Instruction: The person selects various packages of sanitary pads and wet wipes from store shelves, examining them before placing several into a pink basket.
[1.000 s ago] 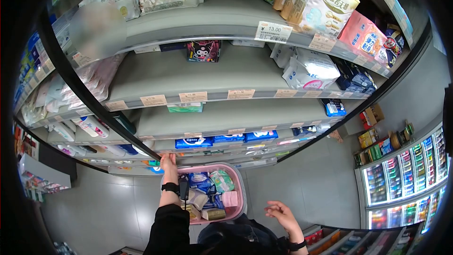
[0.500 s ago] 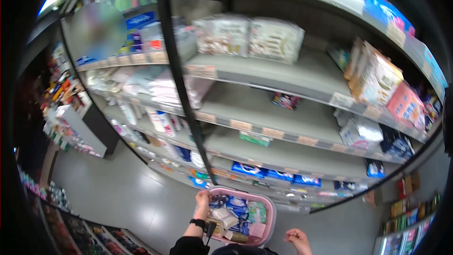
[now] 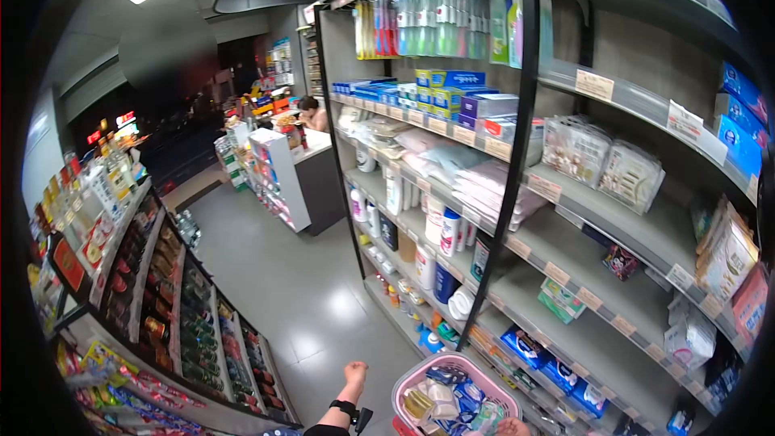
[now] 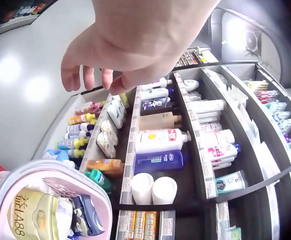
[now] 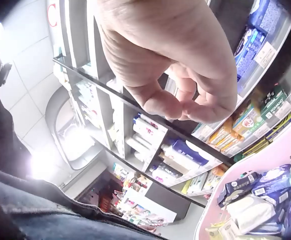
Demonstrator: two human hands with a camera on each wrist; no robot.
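Note:
My left hand is held out over the floor, left of a pink shopping basket. In the left wrist view its fingers hang loosely bent with nothing in them. My right hand shows at the basket's near right edge in the head view. Seen from the right wrist, that hand is loosely curled, thumb close to the fingertips, and holds nothing. Several packs fill the basket, among them blue packs, a white pack and a yellowish pack.
Tall shelves stand along the right, with shampoo bottles, toothpaste boxes, blue packs and a green pack. At left is a low rack of bottles. Tiled floor leads between them towards a counter, where a person is.
The head view has swung left, from the shelf front to the aisle and counter. My left hand has come away from the basket's rim, and my right hand is now nearer the basket.

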